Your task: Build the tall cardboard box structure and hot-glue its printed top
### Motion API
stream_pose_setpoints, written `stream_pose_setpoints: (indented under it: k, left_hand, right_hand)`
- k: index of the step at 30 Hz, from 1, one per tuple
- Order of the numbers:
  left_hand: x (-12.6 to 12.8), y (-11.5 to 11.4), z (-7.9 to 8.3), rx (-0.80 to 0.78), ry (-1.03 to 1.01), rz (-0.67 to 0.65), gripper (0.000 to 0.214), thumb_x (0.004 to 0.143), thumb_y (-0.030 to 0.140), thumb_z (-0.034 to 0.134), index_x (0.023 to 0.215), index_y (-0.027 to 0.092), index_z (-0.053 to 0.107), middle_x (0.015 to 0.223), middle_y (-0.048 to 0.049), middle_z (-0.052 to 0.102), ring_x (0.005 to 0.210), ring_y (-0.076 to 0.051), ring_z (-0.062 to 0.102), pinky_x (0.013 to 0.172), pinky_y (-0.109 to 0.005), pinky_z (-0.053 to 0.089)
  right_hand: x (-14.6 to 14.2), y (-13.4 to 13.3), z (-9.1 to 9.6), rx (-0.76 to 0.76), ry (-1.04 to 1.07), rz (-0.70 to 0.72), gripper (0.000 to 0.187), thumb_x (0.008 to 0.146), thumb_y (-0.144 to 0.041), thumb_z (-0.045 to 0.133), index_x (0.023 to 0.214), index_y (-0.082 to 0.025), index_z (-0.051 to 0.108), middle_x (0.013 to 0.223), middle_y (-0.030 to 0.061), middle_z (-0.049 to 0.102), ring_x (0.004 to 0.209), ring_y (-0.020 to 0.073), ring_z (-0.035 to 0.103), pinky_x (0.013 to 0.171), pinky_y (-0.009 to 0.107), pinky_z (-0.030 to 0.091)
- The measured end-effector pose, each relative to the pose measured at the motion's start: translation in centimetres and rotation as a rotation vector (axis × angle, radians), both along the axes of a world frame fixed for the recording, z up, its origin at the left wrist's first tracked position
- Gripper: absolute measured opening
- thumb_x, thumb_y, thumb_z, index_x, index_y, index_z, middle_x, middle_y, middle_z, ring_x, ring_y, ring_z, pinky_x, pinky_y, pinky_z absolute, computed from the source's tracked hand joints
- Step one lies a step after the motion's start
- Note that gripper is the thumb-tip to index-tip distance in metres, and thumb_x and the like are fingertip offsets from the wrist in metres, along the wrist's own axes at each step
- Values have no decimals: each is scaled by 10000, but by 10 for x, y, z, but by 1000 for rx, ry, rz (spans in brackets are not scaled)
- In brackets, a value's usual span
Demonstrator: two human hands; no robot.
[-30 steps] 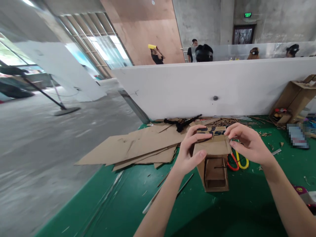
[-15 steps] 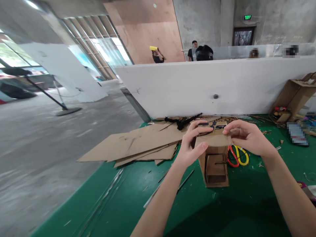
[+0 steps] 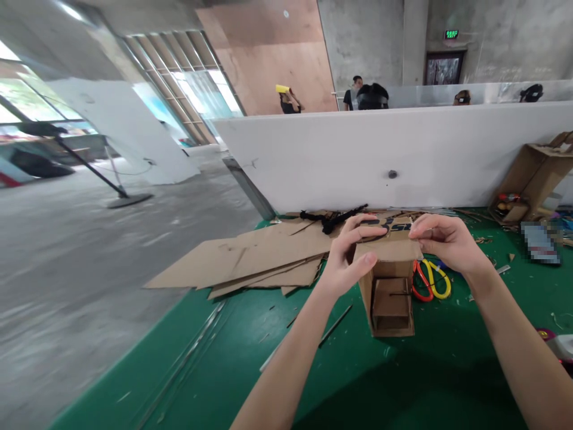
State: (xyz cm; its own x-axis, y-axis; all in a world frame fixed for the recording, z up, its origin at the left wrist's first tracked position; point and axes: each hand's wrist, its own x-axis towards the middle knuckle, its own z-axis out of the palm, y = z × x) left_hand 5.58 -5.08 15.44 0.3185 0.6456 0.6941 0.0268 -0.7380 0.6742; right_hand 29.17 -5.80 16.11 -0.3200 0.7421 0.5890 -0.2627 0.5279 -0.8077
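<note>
A small cardboard box (image 3: 392, 297) stands upright on the green tabletop, its open front towards me and a shelf-like inner piece inside. My left hand (image 3: 344, 257) grips its top from the left, fingers over the printed upper face and thumb near the front edge. At the top's right edge, my right hand (image 3: 443, 242) has its thumb and fingers pinched together; whether anything small is between them I cannot make out. Scissors (image 3: 435, 282) with one red and one yellow handle lie just right of the box, their blades hidden.
Flat cardboard sheets (image 3: 250, 263) are stacked on the left, with a black cord-like bundle (image 3: 333, 220) behind. A white partition (image 3: 313, 161) borders the table's back. A taller cardboard structure (image 3: 523, 179) and a phone (image 3: 541, 243) are at right. Several people are beyond the partition.
My right hand's fingers have drawn closer together at the box's top right edge. My left hand keeps its hold, and the view has shifted slightly.
</note>
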Motion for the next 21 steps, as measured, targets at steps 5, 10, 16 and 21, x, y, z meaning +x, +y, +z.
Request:
stream_pose_setpoints:
  k: [5, 10, 16, 21]
  left_hand:
    - [0, 0, -1, 2, -14, -23, 452, 839, 618, 671, 1122, 278, 764, 1293, -126, 606, 1308, -334, 511, 1132, -543, 382]
    - [1, 0, -1, 3, -9, -3, 470, 828, 637, 671, 1096, 262, 768, 1281, -134, 617, 1291, -342, 527, 1108, -545, 410]
    - [3, -2, 1, 11, -4, 28, 477, 819, 659, 664, 1057, 261, 772, 1204, -130, 666, 1280, -354, 534, 1077, -544, 436]
    - [4, -2, 1, 20, -13, 26, 480, 828, 655, 655, 1060, 250, 768, 1179, -128, 677, 1280, -342, 536, 1075, -527, 437]
  right_hand:
    - [0, 0, 0, -14, 38, 13, 89, 791, -169, 804, 794, -247, 762, 930, 15, 680, 763, 106, 648, 655, 253, 573]
    - [-2, 5, -6, -37, 49, 6, 134, 747, -199, 847, 682, -249, 742, 891, 2, 662, 737, 104, 631, 629, 248, 555]
    - [12, 10, -12, -113, 25, 125, 48, 763, -269, 831, 798, -284, 802, 1017, 32, 684, 839, 128, 649, 730, 271, 588]
    - [18, 2, -5, -243, 68, 240, 232, 838, -434, 754, 960, -236, 763, 1203, 66, 604, 949, 157, 658, 845, 330, 612]
